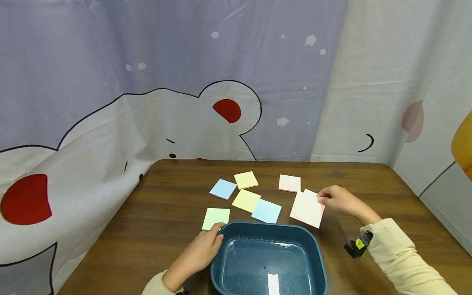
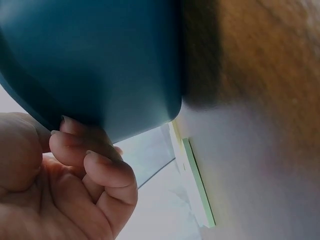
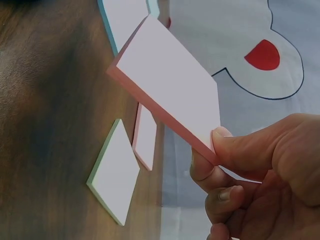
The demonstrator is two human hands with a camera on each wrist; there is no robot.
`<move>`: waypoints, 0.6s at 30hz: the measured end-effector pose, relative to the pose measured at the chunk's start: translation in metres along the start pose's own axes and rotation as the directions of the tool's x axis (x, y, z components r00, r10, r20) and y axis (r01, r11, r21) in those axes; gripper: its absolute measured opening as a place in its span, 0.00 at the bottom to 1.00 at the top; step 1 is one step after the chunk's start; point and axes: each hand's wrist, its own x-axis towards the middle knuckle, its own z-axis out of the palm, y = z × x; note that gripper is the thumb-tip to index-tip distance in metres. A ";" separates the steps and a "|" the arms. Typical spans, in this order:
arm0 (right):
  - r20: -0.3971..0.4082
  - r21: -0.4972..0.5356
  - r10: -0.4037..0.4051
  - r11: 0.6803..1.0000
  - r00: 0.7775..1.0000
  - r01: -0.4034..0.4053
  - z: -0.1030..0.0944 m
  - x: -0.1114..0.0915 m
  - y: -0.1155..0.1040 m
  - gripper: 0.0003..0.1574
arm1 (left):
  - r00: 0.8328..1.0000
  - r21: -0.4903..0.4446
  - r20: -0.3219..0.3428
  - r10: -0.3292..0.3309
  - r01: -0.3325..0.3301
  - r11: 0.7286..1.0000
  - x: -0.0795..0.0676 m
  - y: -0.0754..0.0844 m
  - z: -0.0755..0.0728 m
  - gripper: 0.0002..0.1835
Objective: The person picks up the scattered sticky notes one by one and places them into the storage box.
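My right hand (image 1: 341, 200) pinches a pink sticky-note pad (image 1: 307, 209) at one corner between thumb and fingers. In the right wrist view, this pad (image 3: 170, 85) is tilted above the table, its pink edge showing. Below it lie a pale green pad (image 3: 115, 175) and another pink pad (image 3: 146, 137); the held pad partly covers the pink one there. With my left hand (image 1: 200, 250) I grip the left far corner of a dark blue plastic basin (image 1: 271, 226). Its curled fingers (image 2: 112, 170) are at the rim in the left wrist view.
Beyond the basin lie two yellow pads (image 1: 246, 180), two blue pads (image 1: 223, 189) and a light green pad (image 1: 215, 217) near my left fingers. A pink pad (image 1: 289, 183) sits farther back. Behind the wooden table (image 1: 177, 196) hangs a printed curtain (image 1: 177, 49).
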 end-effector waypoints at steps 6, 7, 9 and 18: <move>0.009 0.030 -0.022 0.999 1.000 0.022 -0.009 0.002 -0.007 0.11 | 1.000 -0.027 0.025 -0.006 0.006 1.000 0.000 -0.001 -0.002 0.18; 0.012 0.038 -0.026 0.999 1.000 0.025 -0.010 0.003 -0.009 0.11 | 1.000 -0.028 0.026 -0.006 0.007 1.000 0.000 -0.001 -0.002 0.19; 0.021 0.057 -0.029 0.998 0.999 0.028 -0.012 0.004 -0.013 0.10 | 1.000 -0.027 0.029 -0.008 0.009 1.000 0.000 -0.001 -0.002 0.19; 0.081 0.164 -0.046 0.986 0.996 0.032 -0.013 0.006 -0.039 0.12 | 1.000 -0.006 0.013 -0.011 0.011 1.000 -0.001 0.000 -0.001 0.18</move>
